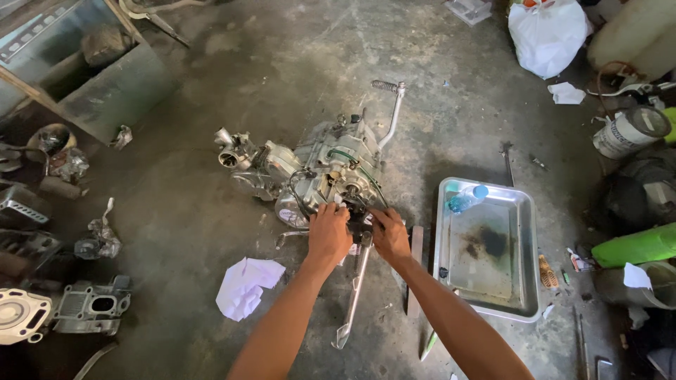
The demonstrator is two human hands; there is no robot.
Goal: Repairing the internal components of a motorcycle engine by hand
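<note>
A stained, dusty concrete floor (282, 56) serves as the work surface, cluttered at its edges with parts and rags. At its middle lies a silver motorcycle engine (317, 172) on its side, a kick lever (391, 116) rising from its far end. Both hands meet at the near edge of the engine: the left hand (329, 232) presses down on the casing with fingers curled, and the right hand (389, 233) has its fingers closed around what looks like a small dark part or tool at the casing, though exactly what they pinch is too small to tell. Just near of the engine, between the forearms, a long metal lever (354, 292) lies on the floor. Near-left of the engine sits a crumpled white paper (243, 285); right of the engine stands a shallow metal tray (486, 246) with a dark oily stain and a plastic bottle (467, 198) in its far corner. Far right of the engine are a white bag (548, 35) and a tin can (630, 131); far left, a cylinder head (24, 313) and other castings. Judging from this, the engine rests unsupported, so a hard push could rock it, and a slip of the oily fingers could drop a small part into the floor grit.
</note>
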